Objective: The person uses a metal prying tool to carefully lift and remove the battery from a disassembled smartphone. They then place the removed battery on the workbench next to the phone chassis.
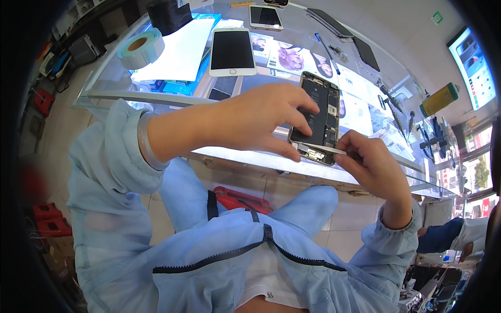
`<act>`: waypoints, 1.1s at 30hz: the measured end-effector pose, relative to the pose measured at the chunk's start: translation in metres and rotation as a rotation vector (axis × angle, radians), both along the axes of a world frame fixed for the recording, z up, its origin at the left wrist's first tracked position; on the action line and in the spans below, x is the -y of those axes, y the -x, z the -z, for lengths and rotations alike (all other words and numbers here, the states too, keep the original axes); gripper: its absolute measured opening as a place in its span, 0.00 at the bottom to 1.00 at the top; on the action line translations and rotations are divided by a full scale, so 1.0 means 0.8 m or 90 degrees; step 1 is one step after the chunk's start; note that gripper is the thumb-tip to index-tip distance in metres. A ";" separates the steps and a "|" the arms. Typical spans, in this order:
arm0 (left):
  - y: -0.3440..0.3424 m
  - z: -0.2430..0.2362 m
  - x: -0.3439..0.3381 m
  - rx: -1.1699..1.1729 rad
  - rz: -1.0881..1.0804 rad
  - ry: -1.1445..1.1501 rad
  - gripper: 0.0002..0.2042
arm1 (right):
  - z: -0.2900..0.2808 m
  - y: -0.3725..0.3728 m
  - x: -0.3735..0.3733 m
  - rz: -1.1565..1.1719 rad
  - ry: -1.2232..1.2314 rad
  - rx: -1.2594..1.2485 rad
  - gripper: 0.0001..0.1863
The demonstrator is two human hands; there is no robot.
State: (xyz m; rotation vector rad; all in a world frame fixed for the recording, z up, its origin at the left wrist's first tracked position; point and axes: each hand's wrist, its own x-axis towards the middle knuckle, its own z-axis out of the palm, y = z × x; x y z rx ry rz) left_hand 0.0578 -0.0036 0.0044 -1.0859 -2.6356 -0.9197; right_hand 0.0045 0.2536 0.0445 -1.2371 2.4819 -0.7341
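Observation:
An opened smartphone (pixel 331 121) lies at the near edge of the glass counter, its dark battery and circuit board exposed. My left hand (pixel 266 117) reaches over it from the left. Two of its fingers rest on or just above the battery, and the thumb is near the phone's lower left corner, with the fingers apart. At the lower right, my right hand (pixel 368 159) pinches a slim, pale flat tool (pixel 327 149). The tool lies across the phone's bottom end; its exact kind is unclear, and its far end meets the parts there.
On the glass counter (pixel 177 99) are a white phone (pixel 233 52), another white phone (pixel 265 17) and a tape roll (pixel 141 48). A blue pen (pixel 327 52), dark phone panels (pixel 366 53) and small screws lie beyond. A yellow-green bottle (pixel 439 99) and pliers (pixel 436 138) are at right.

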 end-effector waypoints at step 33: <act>0.001 0.027 -0.004 -0.105 -0.012 0.076 0.27 | 0.118 -0.123 -0.035 -0.035 0.380 -0.407 0.10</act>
